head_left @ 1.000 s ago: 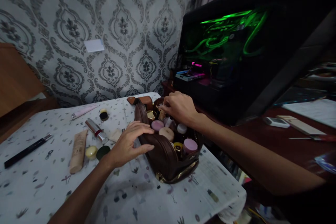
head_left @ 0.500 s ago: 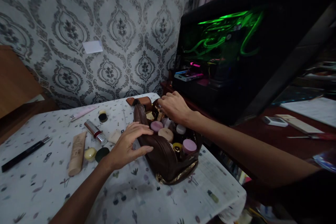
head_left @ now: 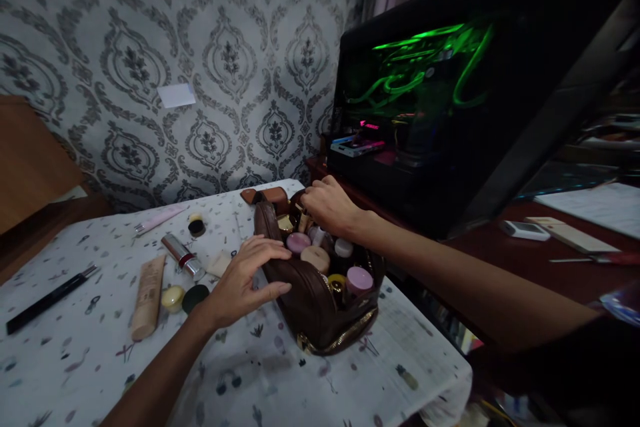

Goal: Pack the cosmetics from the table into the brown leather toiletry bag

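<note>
A brown makeup bag (head_left: 305, 303) lies unzipped on the table, packed with several cosmetics. Inside it are a pink-lidded jar (head_left: 360, 278), a beige round container (head_left: 315, 259), a pinkish one (head_left: 299, 242) and a gold-and-yellow item (head_left: 338, 284). My left hand (head_left: 247, 280) rests against the bag's near left side, thumb and fingers apart, holding nothing. At the bag's far end, my right hand (head_left: 330, 202) has its fingers curled down at the opening. Its fingertips are partly hidden, so whatever they grip cannot be made out.
Left of the bag lie a beige tube (head_left: 147, 297), a silver tube (head_left: 183, 257), a black pencil-like item (head_left: 50, 300), a yellow round pot (head_left: 173, 298) and a dark green lid (head_left: 195, 296). A black computer case (head_left: 400, 187) with green lighting stands at the right, near my right arm.
The view has shifted very slightly. Both hands stay in nearly the same places at the bag, and the cosmetics on the table have not moved.
</note>
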### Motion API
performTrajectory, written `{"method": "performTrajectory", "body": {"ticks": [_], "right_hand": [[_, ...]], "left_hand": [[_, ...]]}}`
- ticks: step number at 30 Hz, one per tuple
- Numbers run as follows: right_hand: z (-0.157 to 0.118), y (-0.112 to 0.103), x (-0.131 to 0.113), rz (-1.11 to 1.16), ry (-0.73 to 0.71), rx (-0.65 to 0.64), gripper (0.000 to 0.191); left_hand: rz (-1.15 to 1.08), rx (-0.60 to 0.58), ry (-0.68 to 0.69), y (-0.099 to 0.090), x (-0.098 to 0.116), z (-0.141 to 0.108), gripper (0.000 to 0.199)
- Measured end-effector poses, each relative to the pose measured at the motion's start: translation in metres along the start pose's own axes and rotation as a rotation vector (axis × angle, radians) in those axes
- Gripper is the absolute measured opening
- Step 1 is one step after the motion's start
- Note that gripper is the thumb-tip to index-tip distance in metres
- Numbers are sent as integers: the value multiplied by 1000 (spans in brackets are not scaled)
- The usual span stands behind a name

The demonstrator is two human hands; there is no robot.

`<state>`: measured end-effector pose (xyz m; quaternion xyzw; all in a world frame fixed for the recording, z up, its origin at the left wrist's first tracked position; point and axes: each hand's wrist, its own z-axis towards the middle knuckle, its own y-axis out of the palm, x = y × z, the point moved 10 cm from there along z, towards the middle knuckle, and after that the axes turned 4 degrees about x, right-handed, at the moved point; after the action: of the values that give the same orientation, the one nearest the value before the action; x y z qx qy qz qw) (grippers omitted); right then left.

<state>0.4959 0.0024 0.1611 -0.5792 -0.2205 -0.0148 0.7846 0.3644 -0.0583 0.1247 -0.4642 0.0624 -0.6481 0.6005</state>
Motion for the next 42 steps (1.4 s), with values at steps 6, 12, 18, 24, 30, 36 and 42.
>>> {"method": "performTrajectory", "body": {"ticks": [6, 12, 18, 24, 30, 36, 42], "right_hand": [[-9, -6, 5, 24, 7, 35, 20], [-30, -25, 27, 180, 93, 183, 25], [-79, -37, 43, 475, 170, 467, 24], [-135, -54, 32, 658, 148, 668, 25], [-166, -69, -37, 604, 36, 731, 25], [-182, -47, -92, 442, 68, 748, 35], [-184, -40, -95, 525, 49, 743, 50]], "left_hand": [[33, -38, -1, 3, -1, -1, 36], [81, -90, -33, 2, 0, -1, 34], [180, -128, -22, 0, 7, -2, 36], [269, -186, -5, 0, 13, 0, 39], [291, -168, 58, -2, 19, 2, 41], [251, -99, 96, -3, 21, 0, 34], [215, -83, 45, 0, 19, 1, 34]]}}
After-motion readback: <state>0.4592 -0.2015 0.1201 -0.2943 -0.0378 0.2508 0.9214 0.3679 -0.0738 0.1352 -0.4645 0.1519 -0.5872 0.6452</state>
